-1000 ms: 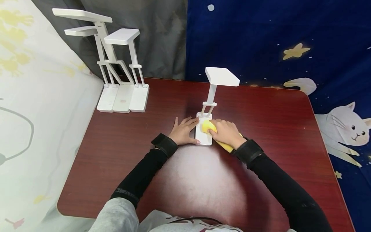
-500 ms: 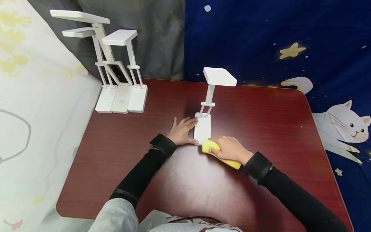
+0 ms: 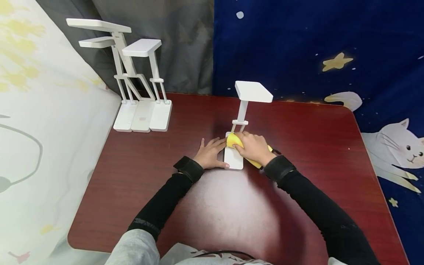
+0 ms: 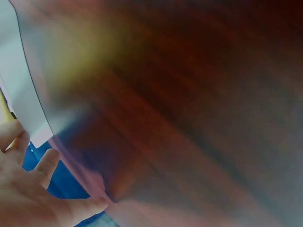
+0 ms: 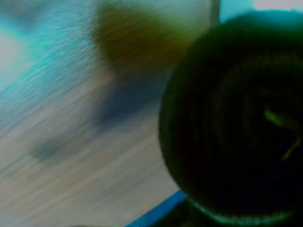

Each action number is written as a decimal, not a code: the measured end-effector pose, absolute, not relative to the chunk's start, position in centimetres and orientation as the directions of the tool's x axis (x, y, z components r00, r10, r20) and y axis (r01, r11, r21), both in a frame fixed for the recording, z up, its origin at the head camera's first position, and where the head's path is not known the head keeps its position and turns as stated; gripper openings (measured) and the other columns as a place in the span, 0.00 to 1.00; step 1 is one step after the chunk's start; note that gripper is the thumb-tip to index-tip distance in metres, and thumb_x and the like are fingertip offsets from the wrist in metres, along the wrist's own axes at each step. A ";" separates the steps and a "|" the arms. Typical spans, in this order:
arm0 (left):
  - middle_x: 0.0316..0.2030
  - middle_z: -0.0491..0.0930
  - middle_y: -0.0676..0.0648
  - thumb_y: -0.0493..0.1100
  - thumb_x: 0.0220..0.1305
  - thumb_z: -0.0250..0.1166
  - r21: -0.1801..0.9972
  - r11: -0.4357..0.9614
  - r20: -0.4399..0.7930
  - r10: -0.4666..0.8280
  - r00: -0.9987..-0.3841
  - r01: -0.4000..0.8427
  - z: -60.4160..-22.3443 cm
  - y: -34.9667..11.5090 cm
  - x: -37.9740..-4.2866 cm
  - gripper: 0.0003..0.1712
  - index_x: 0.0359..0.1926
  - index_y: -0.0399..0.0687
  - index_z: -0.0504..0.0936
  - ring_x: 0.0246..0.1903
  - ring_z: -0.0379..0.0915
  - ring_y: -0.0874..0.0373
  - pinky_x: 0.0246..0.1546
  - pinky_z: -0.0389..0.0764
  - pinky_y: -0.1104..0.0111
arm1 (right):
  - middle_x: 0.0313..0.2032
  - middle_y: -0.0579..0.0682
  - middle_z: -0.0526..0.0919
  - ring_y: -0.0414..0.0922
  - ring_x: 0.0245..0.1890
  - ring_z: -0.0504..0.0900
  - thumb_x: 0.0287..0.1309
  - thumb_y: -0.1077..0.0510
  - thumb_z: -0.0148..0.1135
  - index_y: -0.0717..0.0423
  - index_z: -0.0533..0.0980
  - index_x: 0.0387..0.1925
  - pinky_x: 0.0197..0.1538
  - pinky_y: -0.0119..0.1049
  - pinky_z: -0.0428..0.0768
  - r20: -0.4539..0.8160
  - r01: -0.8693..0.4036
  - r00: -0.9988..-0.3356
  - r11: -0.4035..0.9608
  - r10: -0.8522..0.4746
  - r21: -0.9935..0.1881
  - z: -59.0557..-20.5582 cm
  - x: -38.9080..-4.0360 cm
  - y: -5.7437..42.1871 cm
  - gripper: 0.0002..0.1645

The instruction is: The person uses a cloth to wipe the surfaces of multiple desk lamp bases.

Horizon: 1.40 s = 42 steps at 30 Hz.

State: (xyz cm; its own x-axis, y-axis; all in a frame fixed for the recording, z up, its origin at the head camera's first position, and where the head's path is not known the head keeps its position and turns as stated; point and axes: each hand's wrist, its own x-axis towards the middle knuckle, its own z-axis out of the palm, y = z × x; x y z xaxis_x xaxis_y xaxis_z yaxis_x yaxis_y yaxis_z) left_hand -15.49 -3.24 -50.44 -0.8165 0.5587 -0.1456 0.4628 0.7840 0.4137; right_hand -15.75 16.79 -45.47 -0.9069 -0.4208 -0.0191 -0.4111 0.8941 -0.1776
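Observation:
A white desk lamp [image 3: 233, 159] stands upright in the middle of the head view, its flat head [image 3: 253, 91] raised above the base. My left hand [image 3: 211, 154] lies spread beside the base, fingertips and thumb right at its left edge. With fingers curled round a yellow cloth [image 3: 233, 140], my right hand [image 3: 254, 146] presses it over the back part of the base. The cloth's tail sticks out under the palm. In the left wrist view, straight fingers [image 4: 46, 165] reach to the white base [image 4: 28, 90]. A large dark round shape [image 5: 227, 118] fills much of the blurred right wrist view.
Several white desk lamps [image 3: 142, 116] are lined up side by side at the table's back left corner. The reddish-brown table [image 3: 314, 147] meets a grey curtain [image 3: 185, 48] and a blue printed cloth [image 3: 291, 44] behind. A white printed sheet [image 3: 43, 121] hangs at left.
My right hand slid the cloth toward me to the base's front edge, then pushed it away to the back of the base. My left hand stayed at the left edge.

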 end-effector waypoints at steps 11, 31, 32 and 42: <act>0.69 0.54 0.57 0.72 0.37 0.65 0.442 0.790 -0.158 0.535 -0.830 0.425 -50.6 -3.2 -15.6 0.58 0.69 0.61 0.52 0.70 0.48 0.56 0.63 0.42 0.35 | 0.41 0.55 0.81 0.51 0.30 0.82 0.52 0.44 0.57 0.54 0.73 0.49 0.27 0.48 0.78 -0.038 -0.403 -0.910 0.902 -0.413 -0.154 -45.9 -15.3 15.2 0.26; 0.70 0.51 0.59 0.70 0.33 0.69 0.346 0.804 -0.167 0.560 -0.812 0.484 -50.0 -3.1 -15.7 0.62 0.69 0.62 0.50 0.70 0.46 0.57 0.62 0.40 0.35 | 0.24 0.41 0.77 0.39 0.23 0.73 0.49 0.44 0.59 0.45 0.78 0.38 0.23 0.34 0.69 -0.208 -0.450 -0.822 0.829 -0.530 -0.331 -44.7 -10.3 15.8 0.15; 0.70 0.51 0.59 0.70 0.33 0.69 0.344 0.805 -0.169 0.560 -0.811 0.484 -49.9 -3.1 -15.8 0.62 0.69 0.62 0.50 0.70 0.46 0.57 0.63 0.40 0.35 | 0.23 0.41 0.76 0.38 0.22 0.72 0.49 0.44 0.60 0.45 0.78 0.36 0.23 0.34 0.68 -0.238 -0.456 -0.799 0.815 -0.552 -0.358 -44.6 -10.0 16.1 0.14; 0.70 0.51 0.57 0.73 0.33 0.67 0.337 0.802 -0.193 0.572 -0.797 0.494 -49.2 -2.8 -15.8 0.63 0.70 0.60 0.50 0.71 0.45 0.56 0.63 0.39 0.35 | 0.41 0.32 0.80 0.30 0.37 0.75 0.53 0.41 0.57 0.36 0.74 0.48 0.41 0.32 0.75 -0.166 -0.568 -0.693 0.673 -0.702 -0.473 -44.4 -6.2 19.1 0.20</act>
State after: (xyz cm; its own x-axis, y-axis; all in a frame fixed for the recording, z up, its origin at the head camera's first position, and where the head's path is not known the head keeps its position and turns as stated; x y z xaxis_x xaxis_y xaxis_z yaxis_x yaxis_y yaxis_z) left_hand -15.82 -2.80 -49.24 -0.7971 0.5723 -0.1927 0.4941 0.8016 0.3367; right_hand -6.21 19.09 -44.39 -0.6929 -0.7016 -0.1664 -0.5681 0.6733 -0.4731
